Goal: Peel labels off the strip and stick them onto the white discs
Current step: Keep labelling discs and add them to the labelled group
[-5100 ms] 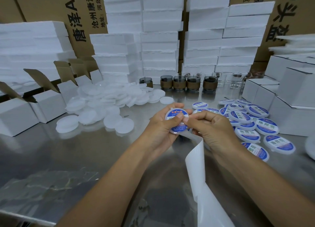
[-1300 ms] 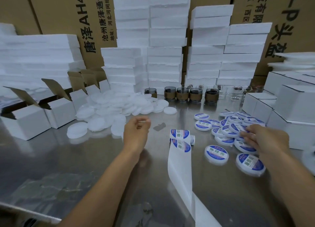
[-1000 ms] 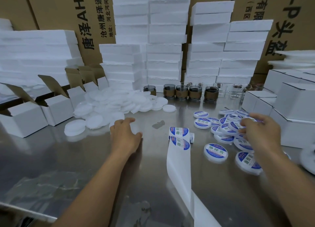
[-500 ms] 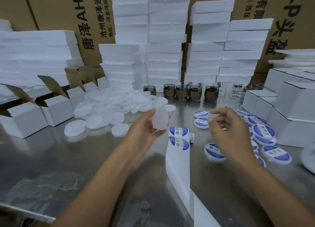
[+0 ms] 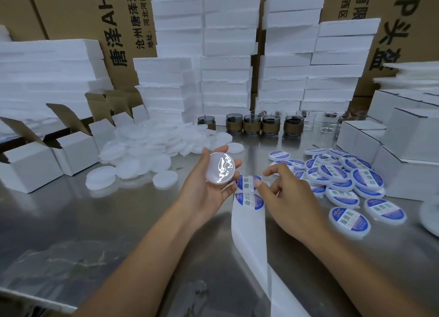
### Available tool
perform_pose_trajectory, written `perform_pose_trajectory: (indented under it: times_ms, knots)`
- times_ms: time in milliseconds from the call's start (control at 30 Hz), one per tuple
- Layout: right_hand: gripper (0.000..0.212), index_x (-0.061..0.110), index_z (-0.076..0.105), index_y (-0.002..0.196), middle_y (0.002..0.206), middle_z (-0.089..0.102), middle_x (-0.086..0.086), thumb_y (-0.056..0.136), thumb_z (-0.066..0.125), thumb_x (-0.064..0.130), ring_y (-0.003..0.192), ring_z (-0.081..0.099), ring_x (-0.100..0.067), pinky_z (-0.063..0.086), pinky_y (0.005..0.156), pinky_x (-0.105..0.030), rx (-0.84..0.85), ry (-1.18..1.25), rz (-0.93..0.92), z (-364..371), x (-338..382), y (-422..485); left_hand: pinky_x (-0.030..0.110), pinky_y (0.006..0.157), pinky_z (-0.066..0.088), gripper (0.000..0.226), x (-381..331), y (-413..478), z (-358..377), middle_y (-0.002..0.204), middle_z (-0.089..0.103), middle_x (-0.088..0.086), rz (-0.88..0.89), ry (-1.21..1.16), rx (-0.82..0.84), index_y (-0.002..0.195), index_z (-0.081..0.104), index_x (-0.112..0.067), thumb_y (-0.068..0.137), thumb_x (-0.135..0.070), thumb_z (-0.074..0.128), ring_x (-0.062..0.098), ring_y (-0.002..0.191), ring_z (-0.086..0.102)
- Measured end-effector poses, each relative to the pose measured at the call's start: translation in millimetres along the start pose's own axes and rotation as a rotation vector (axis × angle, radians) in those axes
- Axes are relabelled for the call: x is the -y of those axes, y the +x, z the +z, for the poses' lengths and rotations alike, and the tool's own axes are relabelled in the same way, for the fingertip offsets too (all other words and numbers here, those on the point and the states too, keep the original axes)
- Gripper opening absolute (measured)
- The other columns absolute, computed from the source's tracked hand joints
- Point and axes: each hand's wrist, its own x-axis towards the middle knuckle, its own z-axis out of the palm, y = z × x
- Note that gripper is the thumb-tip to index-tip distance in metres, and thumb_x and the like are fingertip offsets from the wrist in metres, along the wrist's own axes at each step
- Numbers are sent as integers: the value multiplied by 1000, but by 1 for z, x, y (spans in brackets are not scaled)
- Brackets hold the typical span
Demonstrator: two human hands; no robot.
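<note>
A bare white disc [image 5: 220,171] is being gripped at its rim by the curled left hand [image 5: 204,190], above the bench [image 5: 95,221]. The top label [image 5: 247,183] on the strip [image 5: 248,233] is being pinched at its right edge by the right hand [image 5: 292,197]. Labelled discs [image 5: 344,178] are lying to the right, and blank discs [image 5: 152,145] are heaped to the left.

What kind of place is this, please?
Probably a small packing workshop: a steel table with foam slabs stacked behind it, open white boxes at the left, and a heap of labelled discs.
</note>
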Motion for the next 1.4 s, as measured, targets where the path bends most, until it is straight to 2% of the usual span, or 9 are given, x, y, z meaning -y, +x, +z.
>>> perform_pose_trajectory:
  times_ms: [200,333,500,567,667,800,933,1133,1400]
  knots:
    - [27,28,50,107,78,73,0,86,64,18,75,69,-9,56,70,-31,168,382,227,-3,8,2,29,63,56,22,4,3,-8,88,73,8,77,86,-34,104,66,-32,96,-23,47,16,72,68]
    - [25,31,54,98,71,72,3,84,66,14,66,66,0,47,51,-10,104,457,209,-5,5,4,30,63,56,23,5,4,-8,95,70,12,94,137,-162,100,66,-29,97,-14,48,20,82,67]
    - [22,29,57,86,67,68,-3,82,68,11,72,65,-22,50,68,-30,-60,520,162,-2,5,6,36,67,59,18,11,5,-3,87,71,12,21,174,-67,106,59,-16,90,-8,58,24,81,69]
    - [21,30,57,86,71,68,-5,83,67,12,76,66,-22,52,70,-34,-60,496,164,0,4,6,36,70,59,24,14,5,0,82,73,7,20,238,-27,107,58,-15,86,-5,62,22,78,71]
    - [17,31,56,86,77,66,1,84,67,17,77,65,-11,53,66,-26,-70,431,136,3,2,5,36,72,60,29,17,5,0,87,72,11,32,253,-46,104,58,-14,83,4,62,23,74,71]
    - [17,27,62,96,91,50,14,81,69,27,83,47,-1,38,73,-16,-192,109,-109,5,0,3,33,66,60,32,17,6,0,94,68,16,42,210,-50,103,59,-12,82,11,60,25,74,71]
    - [30,21,68,106,94,47,13,77,72,29,95,38,0,29,82,-12,-128,-30,-268,4,0,4,28,63,57,32,17,7,-1,92,69,14,56,159,-44,105,59,-11,82,11,60,23,74,71]
    - [30,22,66,108,97,53,11,79,71,30,95,38,0,28,81,-15,-110,-85,-275,3,-2,5,28,63,57,31,17,10,-4,76,74,7,55,129,-15,106,58,-11,82,8,61,25,78,72]
    - [25,26,67,104,93,59,14,80,70,33,93,47,-4,33,82,-20,-85,-104,-227,3,-2,3,27,61,56,35,18,9,-2,92,65,11,117,206,-99,102,63,-14,75,7,69,21,76,72]
